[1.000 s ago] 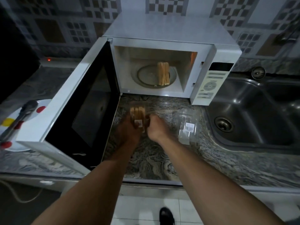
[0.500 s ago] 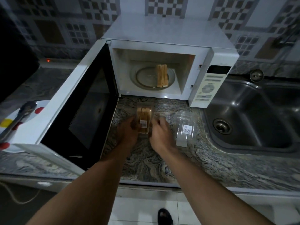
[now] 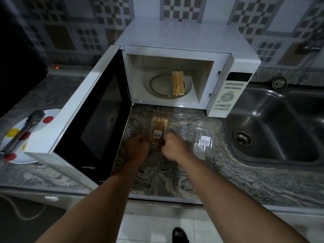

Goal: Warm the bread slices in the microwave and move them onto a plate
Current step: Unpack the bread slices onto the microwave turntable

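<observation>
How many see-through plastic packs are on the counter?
2. One pack with bread lies before the open microwave, held by the left hand and right hand. An empty-looking pack lies to its right, beside the sink. The open door might hide more.

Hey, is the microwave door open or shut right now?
Open. The microwave door is swung out to the left, and the bare cavity shows bread slices standing on the turntable.

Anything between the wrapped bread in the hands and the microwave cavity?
Nothing visible in the gap; the white microwave's door stands wide open. The brown slices sit inside a clear plastic pack, though, and other upright slices occupy the glass turntable's right half.
</observation>
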### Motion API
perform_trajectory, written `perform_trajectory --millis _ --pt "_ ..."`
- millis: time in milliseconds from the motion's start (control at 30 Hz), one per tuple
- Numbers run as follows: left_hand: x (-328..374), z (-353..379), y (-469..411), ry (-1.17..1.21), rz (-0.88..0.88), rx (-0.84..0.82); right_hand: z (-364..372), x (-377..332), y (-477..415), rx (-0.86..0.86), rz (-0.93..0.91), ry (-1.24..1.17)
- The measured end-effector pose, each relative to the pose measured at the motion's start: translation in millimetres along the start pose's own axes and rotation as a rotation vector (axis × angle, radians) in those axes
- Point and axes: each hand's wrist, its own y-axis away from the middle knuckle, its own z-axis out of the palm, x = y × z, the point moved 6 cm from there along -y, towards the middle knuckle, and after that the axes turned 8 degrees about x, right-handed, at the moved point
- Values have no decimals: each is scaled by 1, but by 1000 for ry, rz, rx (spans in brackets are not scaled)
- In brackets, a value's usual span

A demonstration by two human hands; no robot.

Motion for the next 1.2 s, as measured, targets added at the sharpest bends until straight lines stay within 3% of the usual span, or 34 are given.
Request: perform_trajectory --millis 133,400,800,1000,1200 --pt "15 -5 13 89 -14 -12 0 -5 0 -10 -46 93" --pt "9 -3 12 43 80 -38 5 -6 -5 28 -113 101" --pt "1 -1 16 121 -27 -14 4 -2 -5 26 -160 61" --pt "0 5 16 305 -234 70 1 -4 -5 -2 -175 84" --pt "-1 5 19 313 -261 62 1 -4 -4 23 -185 77"
